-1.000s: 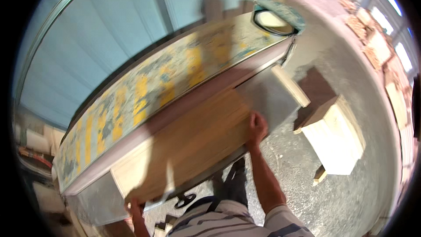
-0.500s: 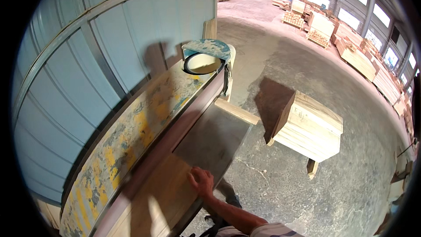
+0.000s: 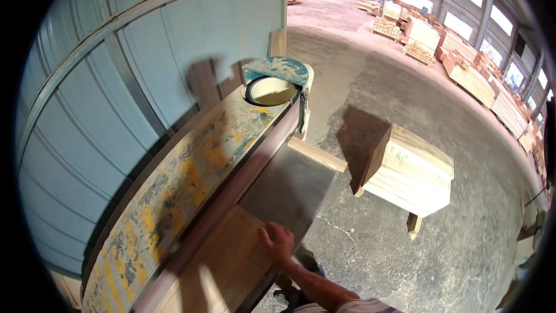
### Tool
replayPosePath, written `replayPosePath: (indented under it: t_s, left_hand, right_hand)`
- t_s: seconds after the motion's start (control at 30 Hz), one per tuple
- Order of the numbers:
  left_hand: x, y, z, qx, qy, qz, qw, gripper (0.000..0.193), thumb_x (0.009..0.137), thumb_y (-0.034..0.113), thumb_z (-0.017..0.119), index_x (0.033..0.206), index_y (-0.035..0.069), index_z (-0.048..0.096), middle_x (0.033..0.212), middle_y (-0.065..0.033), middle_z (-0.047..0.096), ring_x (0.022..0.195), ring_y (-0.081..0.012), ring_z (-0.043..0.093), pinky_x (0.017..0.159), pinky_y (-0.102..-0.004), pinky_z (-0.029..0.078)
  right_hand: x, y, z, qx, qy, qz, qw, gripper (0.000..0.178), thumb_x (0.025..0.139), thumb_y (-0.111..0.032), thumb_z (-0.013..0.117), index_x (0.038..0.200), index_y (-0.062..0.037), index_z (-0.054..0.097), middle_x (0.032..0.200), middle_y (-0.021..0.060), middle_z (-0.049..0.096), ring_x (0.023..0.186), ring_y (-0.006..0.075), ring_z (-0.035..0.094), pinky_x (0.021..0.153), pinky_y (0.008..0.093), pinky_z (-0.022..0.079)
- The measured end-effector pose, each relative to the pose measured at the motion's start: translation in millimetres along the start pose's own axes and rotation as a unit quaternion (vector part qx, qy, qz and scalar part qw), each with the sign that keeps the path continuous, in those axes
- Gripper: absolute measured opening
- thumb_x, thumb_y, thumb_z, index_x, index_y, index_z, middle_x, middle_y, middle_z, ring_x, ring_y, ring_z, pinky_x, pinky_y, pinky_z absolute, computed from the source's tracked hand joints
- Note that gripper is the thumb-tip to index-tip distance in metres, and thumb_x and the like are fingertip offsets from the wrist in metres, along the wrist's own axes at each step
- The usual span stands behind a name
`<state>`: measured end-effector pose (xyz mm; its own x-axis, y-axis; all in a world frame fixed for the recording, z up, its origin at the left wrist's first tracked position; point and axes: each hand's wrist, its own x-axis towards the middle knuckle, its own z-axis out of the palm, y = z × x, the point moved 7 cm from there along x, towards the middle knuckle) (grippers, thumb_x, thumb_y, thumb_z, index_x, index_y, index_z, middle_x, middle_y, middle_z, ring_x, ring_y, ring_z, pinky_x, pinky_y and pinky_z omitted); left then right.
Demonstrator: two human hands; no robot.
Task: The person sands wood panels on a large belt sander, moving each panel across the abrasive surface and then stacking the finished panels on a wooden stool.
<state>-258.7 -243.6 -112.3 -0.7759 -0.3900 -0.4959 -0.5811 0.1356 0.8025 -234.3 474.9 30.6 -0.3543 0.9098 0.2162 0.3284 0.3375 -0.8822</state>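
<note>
A wide wooden board (image 3: 229,249) lies flat on the dark metal table (image 3: 289,177) of a belt sander. Its long left edge runs along the reddish-brown sanding belt (image 3: 258,159). My right hand (image 3: 280,240) is on the board's far right corner, thumb over the top face and fingers curled at the edge, partly hidden. Across the table's far end lies a wooden strip (image 3: 317,154), apart from the board. My left hand is out of the picture.
The sander's paint-worn housing (image 3: 179,191) and pale roller drum (image 3: 271,91) stand against a blue metal wall (image 3: 168,52). To the right, a stack of wooden boards (image 3: 408,168) rests on supports on the concrete floor. Timber piles (image 3: 423,40) line the far side.
The whole view has shifted slightly, the machine appearing a little lower and further right. My right hand stays at the same corner of the board.
</note>
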Motion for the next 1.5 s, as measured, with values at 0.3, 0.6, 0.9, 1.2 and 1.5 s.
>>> replayPosePath:
  t_s: [0.3,0.6,0.9,1.2,1.5]
  left_hand:
    - [-24.0,39.2,91.4,0.005,-0.023,-0.015,1.000,0.030,0.081,0.032,0.061,0.098,0.016,0.042,0.084,-0.0066,0.048,0.074,-0.0173,0.043,0.060,-0.0302,0.038]
    - [-66.7,-8.6,128.3,-0.203,-0.059,-0.069,0.975,0.046,0.081,0.025,0.062,0.119,0.017,0.038,0.106,-0.0111,0.053,0.097,-0.0229,0.052,0.076,-0.0358,0.047]
    - [-198.1,106.7,230.7,-0.049,0.114,-0.019,0.992,0.060,0.072,0.022,0.072,0.119,0.005,0.037,0.102,-0.0135,0.054,0.089,-0.0200,0.053,0.074,-0.0305,0.047]
    - [-210.5,110.2,243.9,-0.051,0.150,-0.025,0.987,0.068,0.067,0.024,0.076,0.121,0.005,0.041,0.102,-0.0141,0.054,0.088,-0.0203,0.055,0.073,-0.0311,0.049]
    - [-140.6,20.6,175.9,-0.076,0.109,-0.059,0.989,0.058,0.075,0.028,0.071,0.121,0.016,0.039,0.068,-0.0038,0.056,0.041,-0.0074,0.042,0.033,-0.0221,0.029]
  right_hand:
    - [49.7,14.7,-21.1,-0.036,0.020,0.012,0.999,0.034,0.075,-0.035,0.066,0.097,-0.0097,0.062,0.094,0.0077,0.063,0.093,0.0255,0.056,0.086,0.0371,0.038]
    - [137.6,53.2,-23.7,-0.067,-0.013,0.019,0.997,0.016,0.078,-0.018,0.062,0.082,-0.0024,0.063,0.070,0.0131,0.060,0.060,0.0264,0.056,0.058,0.0351,0.045]
    - [206.4,96.3,-29.9,0.134,-0.082,0.077,0.985,0.047,0.085,-0.046,0.053,0.104,-0.0035,0.060,0.095,0.0069,0.061,0.084,0.0178,0.054,0.074,0.0318,0.043]
    - [220.6,82.6,-39.7,0.040,-0.094,0.064,0.993,0.055,0.085,-0.051,0.049,0.110,-0.0037,0.058,0.100,0.0099,0.061,0.092,0.0208,0.054,0.081,0.0335,0.043]
    - [186.6,88.2,-21.7,0.096,-0.080,0.015,0.992,0.023,0.088,-0.020,0.054,0.097,-0.0009,0.061,0.089,0.0083,0.063,0.082,0.0167,0.056,0.076,0.0303,0.045]
